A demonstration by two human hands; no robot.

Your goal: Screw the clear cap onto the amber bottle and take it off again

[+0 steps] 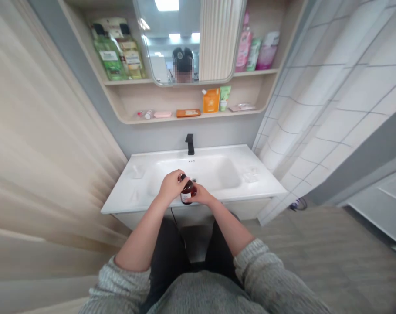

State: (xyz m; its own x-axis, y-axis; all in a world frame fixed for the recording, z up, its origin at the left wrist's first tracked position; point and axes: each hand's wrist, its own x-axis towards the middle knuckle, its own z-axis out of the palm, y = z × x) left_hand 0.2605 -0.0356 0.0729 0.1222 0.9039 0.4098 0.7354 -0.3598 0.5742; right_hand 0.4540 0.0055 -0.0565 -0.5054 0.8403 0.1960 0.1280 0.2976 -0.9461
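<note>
A dark brown bottle (186,196) with a white label is held upright over the front rim of the white sink (214,172). My left hand (171,185) is closed around its dark cap at the top. My right hand (201,193) grips the bottle's body from the right side. Both hands hide parts of the bottle, so its full shape does not show. Behind the hands, the black faucet (190,145) stands at the back of the basin.
Clear dishes sit on the counter's left (136,172) and right (251,174). Above are a mirror (184,39) and shelves with green bottles (110,56), pink bottles (243,46) and an orange pouch (211,100). A curtain (54,152) hangs at left, a tiled curtain (302,131) at right.
</note>
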